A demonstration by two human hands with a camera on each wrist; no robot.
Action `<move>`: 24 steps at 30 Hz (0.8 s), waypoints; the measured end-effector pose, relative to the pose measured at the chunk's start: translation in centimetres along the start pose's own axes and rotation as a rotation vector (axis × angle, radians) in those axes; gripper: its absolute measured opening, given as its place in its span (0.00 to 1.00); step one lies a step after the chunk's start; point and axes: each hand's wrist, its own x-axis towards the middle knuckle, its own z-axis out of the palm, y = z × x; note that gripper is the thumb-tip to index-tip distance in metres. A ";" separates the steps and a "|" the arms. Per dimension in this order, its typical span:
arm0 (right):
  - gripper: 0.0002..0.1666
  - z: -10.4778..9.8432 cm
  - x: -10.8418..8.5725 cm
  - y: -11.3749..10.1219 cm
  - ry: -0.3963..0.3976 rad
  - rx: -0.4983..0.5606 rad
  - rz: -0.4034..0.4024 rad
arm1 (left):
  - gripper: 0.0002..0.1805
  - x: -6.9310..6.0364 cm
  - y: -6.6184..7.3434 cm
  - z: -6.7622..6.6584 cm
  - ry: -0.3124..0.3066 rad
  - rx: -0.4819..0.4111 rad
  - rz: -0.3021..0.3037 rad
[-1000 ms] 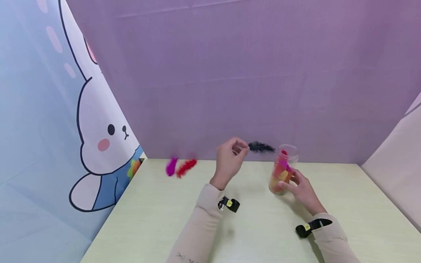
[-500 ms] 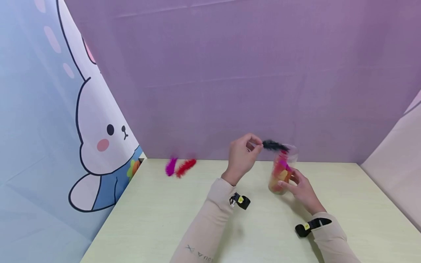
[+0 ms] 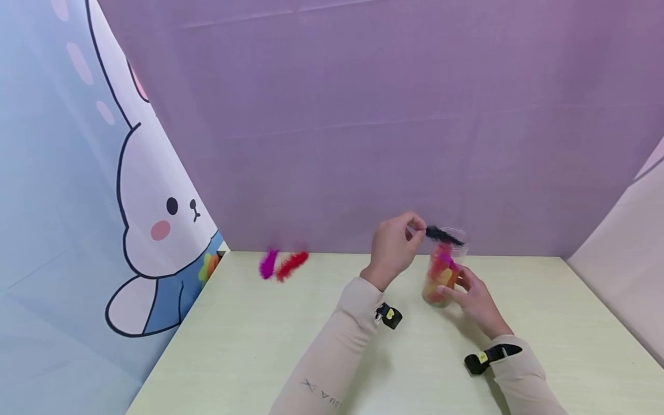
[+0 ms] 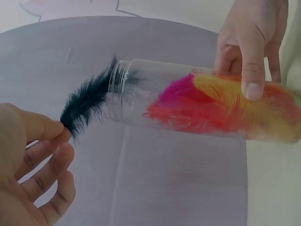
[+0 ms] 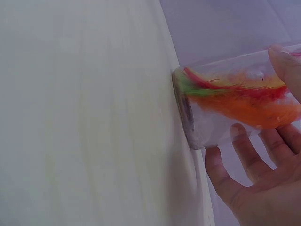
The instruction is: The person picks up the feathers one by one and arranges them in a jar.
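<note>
My left hand (image 3: 395,248) pinches one end of a black feather (image 3: 442,234) between thumb and forefinger. In the left wrist view the feather (image 4: 87,103) looks dark teal, and its far tip lies inside the mouth of a clear jar (image 4: 136,89). The right hand (image 3: 478,301) grips that jar (image 3: 429,288) around its lower side, thumb on one side and fingers on the other. Red, magenta, yellow and orange feathers (image 4: 216,103) fill the lower part of the jar. The right wrist view also shows a bit of green feather (image 5: 200,91) near the jar's base.
A magenta feather (image 3: 268,264) and a red feather (image 3: 292,266) lie at the table's back left. Behind the pale table (image 3: 233,340) hangs a purple cloth (image 3: 332,127). A rabbit-print cloth (image 3: 150,230) hangs at the left.
My left hand has moved right with the black feather, from beside the jar to its mouth, and the feather's tip has gone inside. The right hand and jar have stayed in place.
</note>
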 end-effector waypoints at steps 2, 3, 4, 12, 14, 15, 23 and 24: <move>0.52 0.0 0.0 -0.1 -0.001 0.001 0.001 | 0.02 0.2 0.2 0.2 -0.006 0.060 0.021; 0.53 0.0 -0.1 -0.1 -0.001 0.004 0.001 | 0.02 0.3 0.3 0.3 -0.009 0.088 0.033; 0.53 0.0 -0.1 -0.1 -0.002 0.004 0.001 | 0.02 0.4 0.4 0.4 -0.012 0.112 0.043; 0.53 0.0 -0.1 0.0 -0.005 0.002 -0.006 | 0.03 0.9 0.9 1.4 -0.048 0.197 0.066; 0.54 0.0 0.0 0.1 -0.004 0.004 -0.009 | 0.03 0.9 0.9 1.7 -0.056 0.197 0.063; 0.54 0.0 0.0 0.1 -0.003 0.005 -0.009 | 0.03 0.9 0.9 1.9 -0.060 0.196 0.060; 0.52 0.0 -0.2 -0.1 0.003 0.026 -0.018 | 0.02 1.0 1.3 2.9 -0.097 0.184 0.046; 0.52 0.0 -0.2 -0.1 0.003 0.032 -0.021 | 0.02 1.0 1.4 3.0 -0.104 0.180 0.041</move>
